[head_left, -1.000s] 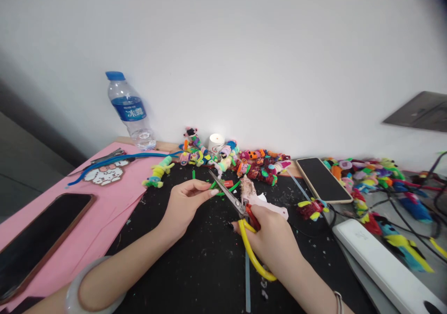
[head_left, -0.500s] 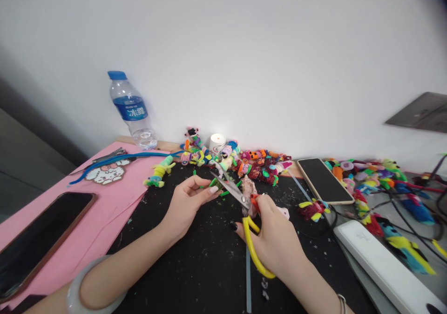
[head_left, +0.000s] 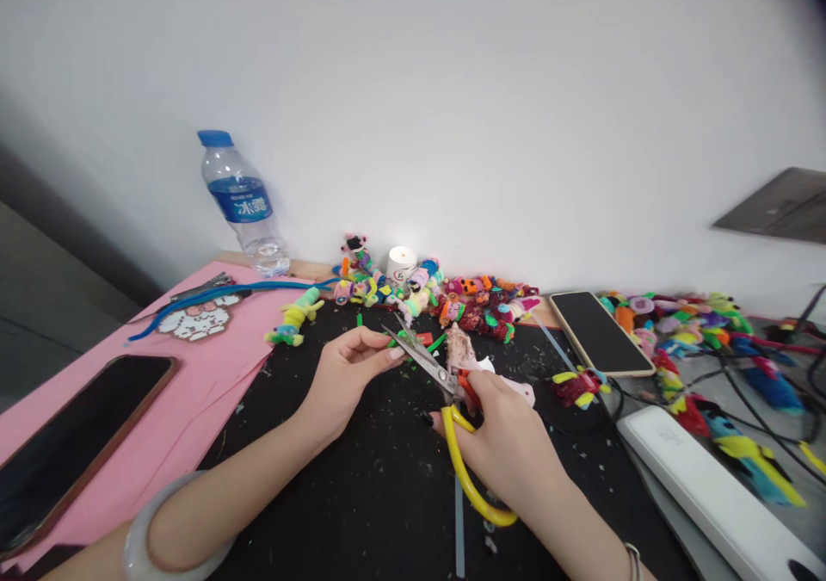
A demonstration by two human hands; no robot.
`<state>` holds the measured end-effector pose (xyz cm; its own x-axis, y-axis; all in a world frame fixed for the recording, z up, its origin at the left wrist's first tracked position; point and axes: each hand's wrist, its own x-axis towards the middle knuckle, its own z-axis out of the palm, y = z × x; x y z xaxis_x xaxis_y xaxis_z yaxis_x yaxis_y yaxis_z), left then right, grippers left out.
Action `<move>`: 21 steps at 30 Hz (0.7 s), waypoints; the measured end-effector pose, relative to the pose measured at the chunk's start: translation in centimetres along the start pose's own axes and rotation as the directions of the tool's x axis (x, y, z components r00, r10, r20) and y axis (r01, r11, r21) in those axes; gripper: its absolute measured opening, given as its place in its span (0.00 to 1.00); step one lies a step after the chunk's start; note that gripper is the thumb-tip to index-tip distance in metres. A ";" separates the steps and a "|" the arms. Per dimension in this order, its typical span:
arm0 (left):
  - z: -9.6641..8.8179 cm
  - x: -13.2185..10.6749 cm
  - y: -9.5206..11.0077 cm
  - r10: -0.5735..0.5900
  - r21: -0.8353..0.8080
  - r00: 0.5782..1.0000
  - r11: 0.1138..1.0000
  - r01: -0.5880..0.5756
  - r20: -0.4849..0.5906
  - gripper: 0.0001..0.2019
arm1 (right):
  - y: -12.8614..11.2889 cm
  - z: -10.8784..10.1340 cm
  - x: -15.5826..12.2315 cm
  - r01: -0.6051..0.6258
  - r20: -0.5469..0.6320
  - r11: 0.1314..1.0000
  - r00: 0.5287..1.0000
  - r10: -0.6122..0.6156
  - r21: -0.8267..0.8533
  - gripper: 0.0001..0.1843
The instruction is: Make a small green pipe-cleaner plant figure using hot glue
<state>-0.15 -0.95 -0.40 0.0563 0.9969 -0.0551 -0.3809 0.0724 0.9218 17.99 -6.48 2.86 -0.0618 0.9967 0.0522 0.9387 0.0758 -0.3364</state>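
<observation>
Center frame, left fingers (head_left: 376, 362) pinching a green strip (head_left: 396, 338), partly hidden from me behind yellow-handled scissors (head_left: 442, 377), right fingers (head_left: 485, 386) curled around them, dark phone (head_left: 83, 448) cropped at lower left.

green strip (head_left: 396, 338) mostly hidden by left grip (head_left: 354, 367) and scissors (head_left: 442, 376), scissor handles partly behind right grip (head_left: 507, 435), pink tool (head_left: 460, 346) partly covered, left phone (head_left: 83, 443), white device (head_left: 710, 478) and wall plate (head_left: 778, 205) cut off by edges, tabletop (head_left: 367, 499) scraps (head_left: 490, 545) too small to tell
</observation>
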 end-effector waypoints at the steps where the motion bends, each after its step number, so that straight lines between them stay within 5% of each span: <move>1: 0.0 0.0 0.0 0.002 0.007 1.000 1.000 -0.002 0.000 0.08 | 0.0 0.0 0.0 0.002 0.003 1.000 1.000 -0.002 0.007 0.17; 14: -0.3 0.1 -0.5 0.030 0.090 0.999 0.996 -0.028 -0.021 0.09 | 0.4 0.9 0.1 -0.040 0.066 0.998 0.997 0.037 0.051 0.21; 21: 0.0 0.1 -0.1 -0.022 -0.027 1.000 0.999 0.023 0.018 0.09 | 0.4 -0.4 0.5 -0.035 -0.033 0.982 0.999 0.041 0.186 0.14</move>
<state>-0.09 -0.84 -0.55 0.0817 0.9943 -0.0685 -0.4045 0.0960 0.9095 18.46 -5.99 3.13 -0.0116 0.9976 0.0689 0.8610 0.0450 -0.5066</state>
